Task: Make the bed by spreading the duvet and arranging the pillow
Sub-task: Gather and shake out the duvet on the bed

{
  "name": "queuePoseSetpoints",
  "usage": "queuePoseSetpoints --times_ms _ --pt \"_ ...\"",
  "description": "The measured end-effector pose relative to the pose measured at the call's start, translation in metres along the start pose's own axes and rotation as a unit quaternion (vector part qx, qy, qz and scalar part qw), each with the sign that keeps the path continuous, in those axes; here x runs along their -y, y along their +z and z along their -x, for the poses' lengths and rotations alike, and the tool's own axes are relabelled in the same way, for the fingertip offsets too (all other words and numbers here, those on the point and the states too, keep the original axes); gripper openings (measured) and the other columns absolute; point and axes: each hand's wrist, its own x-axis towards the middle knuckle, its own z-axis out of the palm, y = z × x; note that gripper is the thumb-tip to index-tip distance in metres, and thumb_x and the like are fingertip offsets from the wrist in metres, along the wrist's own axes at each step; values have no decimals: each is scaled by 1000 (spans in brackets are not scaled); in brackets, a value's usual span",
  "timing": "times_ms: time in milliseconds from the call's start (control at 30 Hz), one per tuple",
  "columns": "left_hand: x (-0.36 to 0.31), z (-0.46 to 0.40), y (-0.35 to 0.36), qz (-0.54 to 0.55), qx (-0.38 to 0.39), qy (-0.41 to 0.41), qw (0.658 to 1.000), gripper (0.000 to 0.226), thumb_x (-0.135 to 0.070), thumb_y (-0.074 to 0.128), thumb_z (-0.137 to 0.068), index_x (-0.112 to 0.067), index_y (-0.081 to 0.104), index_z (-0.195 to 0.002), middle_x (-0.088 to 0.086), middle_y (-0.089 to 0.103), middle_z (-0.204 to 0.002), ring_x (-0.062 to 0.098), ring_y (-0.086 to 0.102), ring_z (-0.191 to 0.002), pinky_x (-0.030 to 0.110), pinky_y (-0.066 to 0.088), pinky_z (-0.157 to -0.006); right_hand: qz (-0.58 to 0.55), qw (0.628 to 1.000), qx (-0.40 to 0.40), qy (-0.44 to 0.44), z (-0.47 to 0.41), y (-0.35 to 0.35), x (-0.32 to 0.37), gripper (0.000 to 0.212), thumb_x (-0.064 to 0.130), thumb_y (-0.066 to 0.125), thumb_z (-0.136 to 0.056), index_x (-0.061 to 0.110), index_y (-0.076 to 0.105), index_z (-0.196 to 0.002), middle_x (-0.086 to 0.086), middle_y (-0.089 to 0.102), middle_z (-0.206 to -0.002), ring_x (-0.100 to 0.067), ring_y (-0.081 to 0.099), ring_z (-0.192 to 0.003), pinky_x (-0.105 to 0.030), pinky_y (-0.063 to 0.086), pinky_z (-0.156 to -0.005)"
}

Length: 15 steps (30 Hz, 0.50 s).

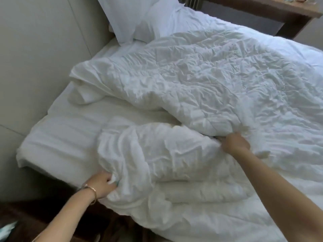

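Observation:
A crumpled white duvet [201, 81] lies bunched across the bed [57, 137], folded over itself toward the near edge. My left hand [100, 185], with a gold bracelet on the wrist, grips a duvet fold at the near left edge of the bed. Farther right, my right hand [235, 143] is closed on a fold in the middle of the duvet. A white pillow [136, 16] leans against the headboard at the top left, beyond the duvet.
A padded beige headboard [40, 49] runs along the left. The white bottom sheet is bare at the left part of the mattress. A wooden shelf or desk [272, 7] stands behind the bed at top right. Dark floor [35, 215] lies at the lower left.

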Motion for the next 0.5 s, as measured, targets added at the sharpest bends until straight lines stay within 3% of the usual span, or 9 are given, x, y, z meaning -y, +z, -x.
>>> queuePoseSetpoints --times_ms 33,67,100,133,200,300,367,433,500 --pt "14 -13 2 -74 75 0 994 43 -53 56 -86 -26 61 -119 -3 62 -121 18 58 -110 27 46 -90 28 1000 8 7 1 12 16 53 35 49 -93 7 47 -138 -16 43 -143 -35 44 -129 -45 40 -102" --pt "22 -21 -2 -56 120 -81 988 64 -63 55 -79 -25 53 -131 -3 58 -130 18 56 -116 29 45 -98 38 999 -7 19 1 25 31 65 37 50 -90 4 36 -144 -18 34 -148 -37 36 -134 -47 36 -106" --pt "31 -29 -9 -51 158 -127 978 77 -71 53 -73 -23 52 -133 -2 59 -128 18 59 -110 30 47 -96 35 998 -31 30 5 34 46 75 36 52 -88 1 25 -148 -19 26 -151 -39 31 -136 -50 30 -109" --pt "30 -34 -22 -16 133 -171 976 78 -76 50 -71 -20 56 -125 0 64 -118 17 62 -97 30 52 -88 32 996 -84 5 10 42 60 80 31 55 -85 1 19 -149 -20 21 -151 -41 27 -135 -52 25 -110" --pt "19 -60 -41 1 -4 -199 980 68 -76 44 -79 -16 62 -105 3 67 -105 20 61 -85 29 51 -78 49 956 -235 -170 22 56 87 81 19 65 -74 9 30 -146 -18 25 -144 -40 30 -126 -55 19 -108" --pt "-15 -120 -70 -25 -258 -137 956 65 -72 54 -77 -22 57 -119 5 56 -128 28 49 -119 41 40 -98 76 841 -358 -398 7 56 134 82 29 80 -65 26 46 -139 -16 27 -144 -44 31 -129 -63 12 -110" --pt "-43 -163 -77 -74 -257 -90 959 99 -77 58 -67 -28 26 -146 4 26 -153 31 15 -143 60 16 -110 111 832 -338 -426 -22 46 167 97 50 83 -60 37 37 -145 -16 18 -152 -49 19 -138 -68 -2 -109" --pt "-62 -202 -68 -169 -225 -29 959 124 -86 57 -56 -33 -4 -151 2 6 -160 30 -10 -146 67 -5 -108 173 831 -307 -431 -52 36 194 115 68 78 -55 47 16 -150 -17 6 -158 -51 4 -142 -69 -13 -105" --pt "-71 -228 -49 -215 -149 18 965 134 -89 57 -49 -31 -10 -151 6 18 -158 26 1 -148 62 -10 -111 234 823 -287 -431 -80 35 214 122 78 70 -54 52 -3 -149 -18 2 -159 -51 -2 -143 -70 -16 -103"
